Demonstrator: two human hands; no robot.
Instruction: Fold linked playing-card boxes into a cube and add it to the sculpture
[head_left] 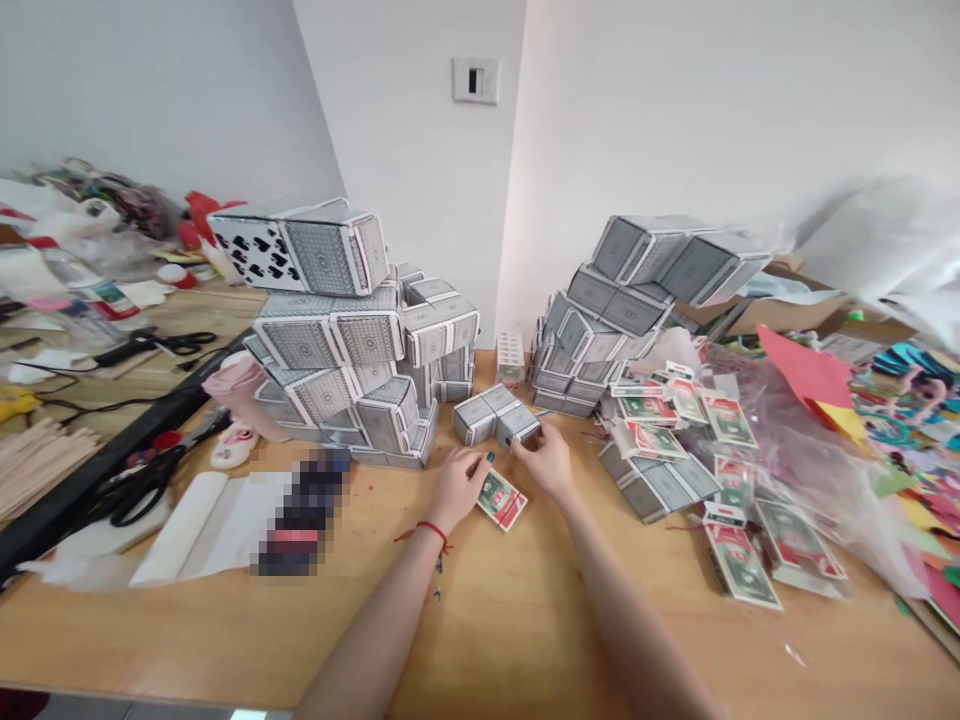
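Note:
A small block of grey patterned card boxes (495, 414) lies on the wooden table (525, 620) just ahead of my hands. My left hand (457, 487) has its fingers curled at the block's near left corner, beside a red and green card pack (501, 498) lying flat on the table. My right hand (546, 459) is closed on the block's right end. A red string is tied round my left wrist.
Tall stacks of grey card boxes rise at left (352, 340) and right (630, 300). Loose red-green packs (739, 560) spread on the right beside clear plastic and coloured paper (810, 370). Black scissors (142, 485), white paper (217, 515) and a pixelated patch lie at left.

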